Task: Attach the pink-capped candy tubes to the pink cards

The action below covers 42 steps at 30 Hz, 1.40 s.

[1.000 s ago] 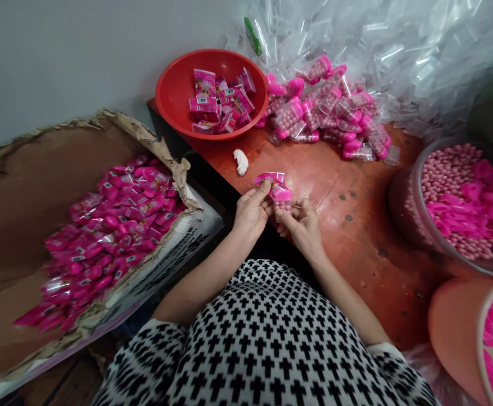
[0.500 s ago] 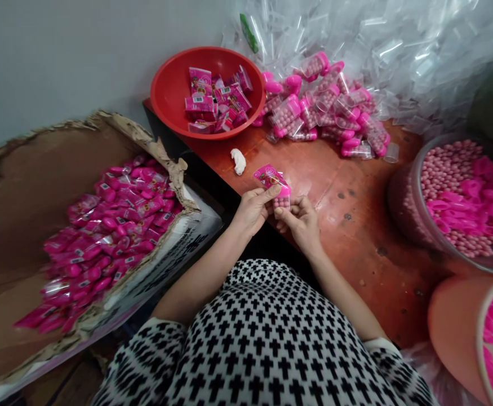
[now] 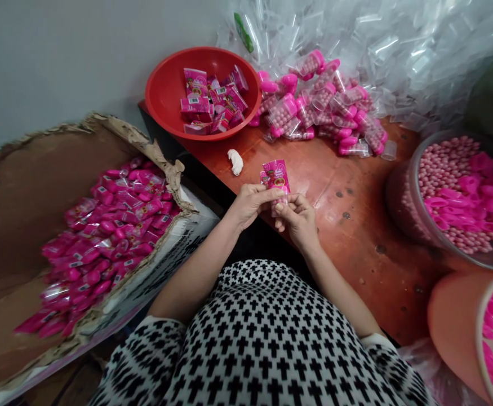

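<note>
Packet, glossy pink printed film, at frame centre, above the edge of the scuffed red-brown table. Left hand pinches its lower part, thumb laid straight across; right hand grips the bottom end between thumb and curled fingers. Upper centre: smooth round bowl, red, with crinkled sachets. Just right of it, clear tubes, pink-capped, bead-filled. Left: carton, ragged torn cardboard, heaped with shiny packs.

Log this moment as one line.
Left hand: pinching pink printed packet; right hand: pinching its lower end; reddish-brown table: round red plastic bowl, small white lump; beside table: torn brown cardboard box
</note>
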Available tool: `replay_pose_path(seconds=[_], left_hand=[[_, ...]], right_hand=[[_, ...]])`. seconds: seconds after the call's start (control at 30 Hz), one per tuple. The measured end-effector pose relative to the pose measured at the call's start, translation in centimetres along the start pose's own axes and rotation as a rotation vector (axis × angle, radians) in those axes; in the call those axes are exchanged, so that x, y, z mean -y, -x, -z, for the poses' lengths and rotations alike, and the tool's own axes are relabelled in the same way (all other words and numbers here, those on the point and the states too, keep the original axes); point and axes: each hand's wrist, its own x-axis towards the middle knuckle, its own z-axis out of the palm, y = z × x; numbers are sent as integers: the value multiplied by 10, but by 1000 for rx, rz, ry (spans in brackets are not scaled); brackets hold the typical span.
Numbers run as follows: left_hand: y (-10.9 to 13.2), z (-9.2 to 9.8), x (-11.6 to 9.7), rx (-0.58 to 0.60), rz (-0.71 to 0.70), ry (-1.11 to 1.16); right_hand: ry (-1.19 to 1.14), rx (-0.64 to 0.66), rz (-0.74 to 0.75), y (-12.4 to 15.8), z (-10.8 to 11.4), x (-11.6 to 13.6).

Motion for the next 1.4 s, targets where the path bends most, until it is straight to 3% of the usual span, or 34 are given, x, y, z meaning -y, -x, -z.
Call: replay_pose_path(seconds=[0.17,0.37,0.6,0.7,0.8,0.9,1.07,1.13,1.23,1.4], left_hand=[[6,-3,2,26,15,10],[10,0,10,-210,-64,172],[29,-1,16,-192,-89,227],[44,10,3,-304,-269,245],[55,29,-13,-535,-552,237],[47,42,-13,-633,-585,54],[2,36,19,-415,-526,-755],[-13,33,30,-384,-534,-964],[-23,31,40,-400,-552,-1052],[-25,33,46,-420,-577,-984]], right_hand=[[-91,-14,3,-6,-1,-3],[-110,52,-12,2,-1,-1],[-85,63,-22,-7,-12,2],[-59,103,-17,-11,-17,6],[-14,79,21,-15,-9,13],[67,26,56,-20,5,18],[167,-8,64,-24,17,22],[200,-7,43,-24,17,23],[238,-4,23,-26,18,22],[356,-54,116,-40,25,11]])
